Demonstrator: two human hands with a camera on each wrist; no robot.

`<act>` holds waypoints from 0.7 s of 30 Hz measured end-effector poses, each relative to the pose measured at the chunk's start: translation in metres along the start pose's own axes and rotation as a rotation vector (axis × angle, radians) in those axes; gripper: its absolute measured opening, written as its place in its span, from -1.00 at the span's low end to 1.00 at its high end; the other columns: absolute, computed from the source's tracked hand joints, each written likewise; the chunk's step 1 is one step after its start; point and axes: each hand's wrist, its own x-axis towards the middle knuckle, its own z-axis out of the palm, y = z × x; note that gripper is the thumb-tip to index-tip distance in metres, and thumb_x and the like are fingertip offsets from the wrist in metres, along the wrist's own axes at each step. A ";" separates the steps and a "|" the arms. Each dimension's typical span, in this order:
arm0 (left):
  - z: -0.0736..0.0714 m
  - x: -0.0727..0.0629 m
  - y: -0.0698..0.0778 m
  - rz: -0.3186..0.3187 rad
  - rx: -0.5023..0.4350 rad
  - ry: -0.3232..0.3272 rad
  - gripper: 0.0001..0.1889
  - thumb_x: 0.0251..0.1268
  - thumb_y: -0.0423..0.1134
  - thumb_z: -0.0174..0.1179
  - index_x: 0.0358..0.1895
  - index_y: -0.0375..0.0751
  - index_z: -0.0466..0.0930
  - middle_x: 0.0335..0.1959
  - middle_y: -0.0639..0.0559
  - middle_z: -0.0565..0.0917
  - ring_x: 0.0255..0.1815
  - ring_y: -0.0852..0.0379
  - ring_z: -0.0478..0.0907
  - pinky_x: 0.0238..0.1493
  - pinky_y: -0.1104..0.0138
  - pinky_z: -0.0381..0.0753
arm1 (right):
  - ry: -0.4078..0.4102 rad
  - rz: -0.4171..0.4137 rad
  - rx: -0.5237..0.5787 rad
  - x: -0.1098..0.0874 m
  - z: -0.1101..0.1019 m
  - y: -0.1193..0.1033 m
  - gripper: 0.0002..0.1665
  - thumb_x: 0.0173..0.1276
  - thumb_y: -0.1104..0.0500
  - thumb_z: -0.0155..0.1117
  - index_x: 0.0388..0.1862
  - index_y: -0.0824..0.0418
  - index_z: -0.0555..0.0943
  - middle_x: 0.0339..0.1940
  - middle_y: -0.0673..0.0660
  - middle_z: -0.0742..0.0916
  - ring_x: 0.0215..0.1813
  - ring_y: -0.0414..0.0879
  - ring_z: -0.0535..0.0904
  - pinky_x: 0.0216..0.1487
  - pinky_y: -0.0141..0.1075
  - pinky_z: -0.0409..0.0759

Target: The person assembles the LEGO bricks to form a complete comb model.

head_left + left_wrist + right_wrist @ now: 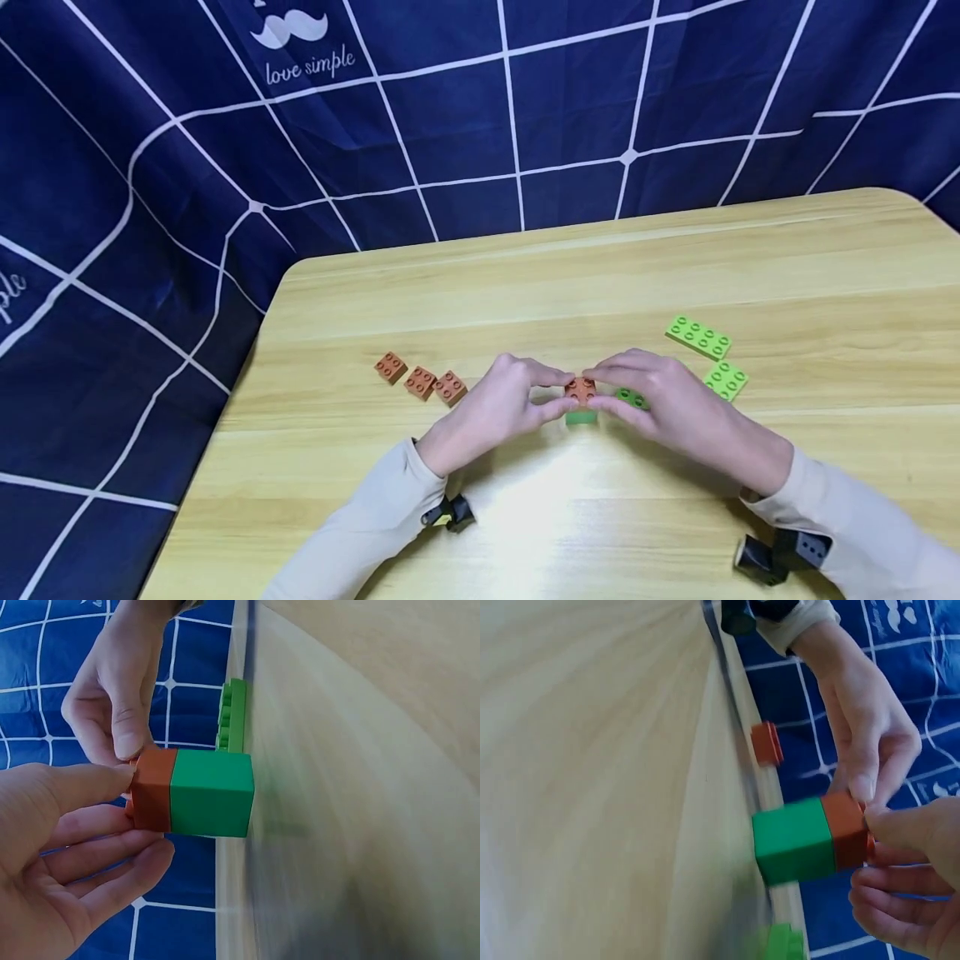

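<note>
An orange-brown toy building brick (580, 390) with studs on top sits flush on a taller green block (212, 793), which stands upright on the table. My left hand (497, 404) pinches the orange brick from the left, thumb on the near side and fingers on the far side. From the right, my right hand (671, 398) pinches the same brick in a like way. Both wrist views show the seam between the two colours closed. A dark green studded brick (632, 398) lies partly hidden under the right hand.
Several loose orange-brown bricks (420, 382) lie on the wooden table (525, 300), left of the hands. To the right are a long light green brick (698, 337) and a shorter light green brick (726, 380), partly behind the right hand. A blue checked cloth (450, 108) hangs behind the table.
</note>
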 end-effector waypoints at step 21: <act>-0.001 0.003 0.000 0.052 0.142 0.024 -0.56 0.26 -0.09 0.29 0.05 -0.38 0.62 -0.01 -0.17 0.69 -0.10 0.05 0.69 0.08 0.52 0.53 | -0.088 0.410 -0.295 -0.033 -0.051 0.082 -0.57 0.04 0.32 0.50 -0.13 0.53 0.62 -0.23 0.49 0.68 -0.25 0.36 0.63 -0.24 0.20 0.59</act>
